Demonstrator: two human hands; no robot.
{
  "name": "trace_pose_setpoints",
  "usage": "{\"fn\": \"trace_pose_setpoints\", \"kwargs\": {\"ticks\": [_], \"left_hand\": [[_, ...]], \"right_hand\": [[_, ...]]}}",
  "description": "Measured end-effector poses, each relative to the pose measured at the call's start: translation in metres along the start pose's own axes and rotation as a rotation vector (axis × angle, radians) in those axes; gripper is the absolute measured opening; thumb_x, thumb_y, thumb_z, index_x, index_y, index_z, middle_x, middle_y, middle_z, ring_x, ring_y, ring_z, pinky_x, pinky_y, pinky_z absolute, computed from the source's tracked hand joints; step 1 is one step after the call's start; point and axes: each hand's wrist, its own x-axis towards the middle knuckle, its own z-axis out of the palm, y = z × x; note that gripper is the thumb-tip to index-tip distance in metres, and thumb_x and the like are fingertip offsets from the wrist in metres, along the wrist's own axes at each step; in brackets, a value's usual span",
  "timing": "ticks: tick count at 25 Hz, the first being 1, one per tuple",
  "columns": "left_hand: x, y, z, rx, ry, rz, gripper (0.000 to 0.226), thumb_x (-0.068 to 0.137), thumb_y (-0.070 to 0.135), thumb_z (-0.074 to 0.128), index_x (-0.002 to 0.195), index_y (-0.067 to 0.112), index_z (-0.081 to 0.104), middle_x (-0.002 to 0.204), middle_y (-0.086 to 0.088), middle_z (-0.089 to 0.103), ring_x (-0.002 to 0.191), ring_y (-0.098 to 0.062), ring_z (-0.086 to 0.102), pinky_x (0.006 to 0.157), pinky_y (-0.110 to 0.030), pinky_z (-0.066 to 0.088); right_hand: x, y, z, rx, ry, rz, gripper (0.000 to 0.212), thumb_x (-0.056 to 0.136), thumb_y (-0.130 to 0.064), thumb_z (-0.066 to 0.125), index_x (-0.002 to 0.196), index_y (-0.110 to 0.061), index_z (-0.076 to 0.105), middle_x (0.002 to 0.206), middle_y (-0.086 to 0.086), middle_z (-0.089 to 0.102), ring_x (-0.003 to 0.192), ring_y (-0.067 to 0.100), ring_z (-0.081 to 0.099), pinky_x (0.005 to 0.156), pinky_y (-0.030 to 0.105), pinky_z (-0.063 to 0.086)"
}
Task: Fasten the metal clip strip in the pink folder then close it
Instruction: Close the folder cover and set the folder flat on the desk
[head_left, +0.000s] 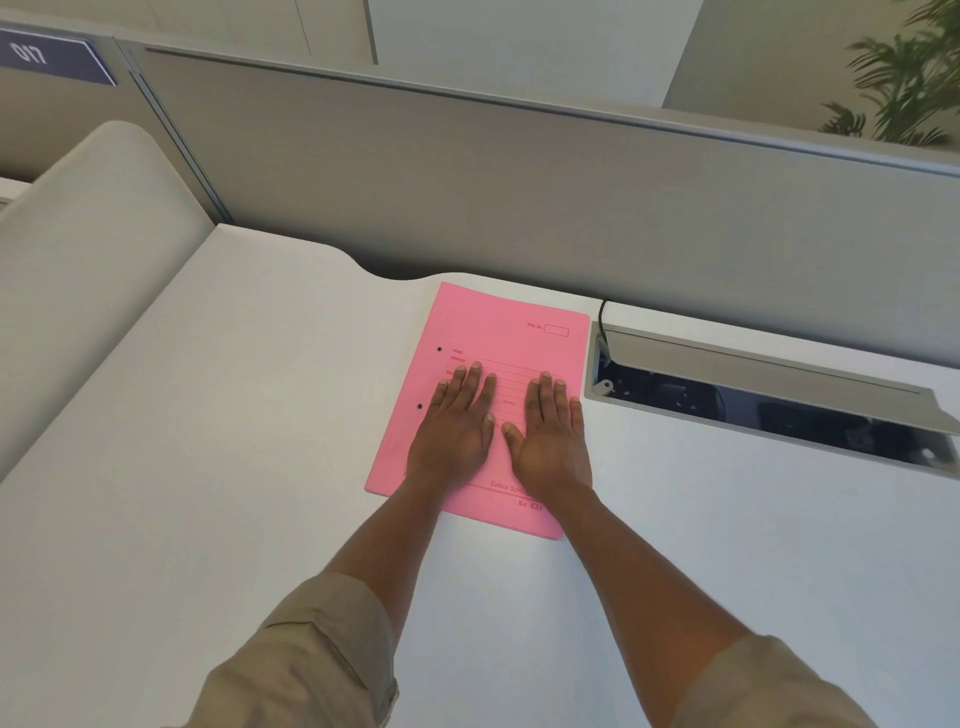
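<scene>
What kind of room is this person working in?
Most likely an open-plan office: a white desk backed by a grey cubicle divider, a numbered sign reading 017 on the next partition, and a cable hatch set into the desktop.

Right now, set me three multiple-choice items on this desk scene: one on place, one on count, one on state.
1. Where does the open cable tray sit relative to the pink folder?
A. left
B. right
C. on top

2. How many punched holes show on the folder's cover?
A. two
B. four
C. none

3. What state is the folder in?
A. open
B. closed
C. upright

Answers:
1 B, the tray lies past the folder's right edge.
2 A, two dark holes sit near its left edge.
3 B, the left hand and right hand rest flat on its printed cover.
</scene>
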Motion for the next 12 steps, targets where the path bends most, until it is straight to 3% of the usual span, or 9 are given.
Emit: {"fn": "trace_pose_setpoints", "kwargs": {"ticks": [12], "left_hand": [[-0.0026, 0.0041, 0.0010, -0.009, -0.009, -0.036, 0.064, 0.107, 0.040, 0.019, 0.160, 0.013, -0.005, 0.169, -0.005, -0.007, 0.156, -0.022, -0.008, 0.128, -0.040, 0.002]], "right_hand": [[-0.0022, -0.0028, 0.0036, -0.019, 0.021, 0.004, 0.076, 0.100, -0.055, 0.016, 0.157, -0.011, -0.007, 0.166, 0.008, -0.009, 0.153, 0.023, -0.012, 0.123, 0.039, -0.010]]}}
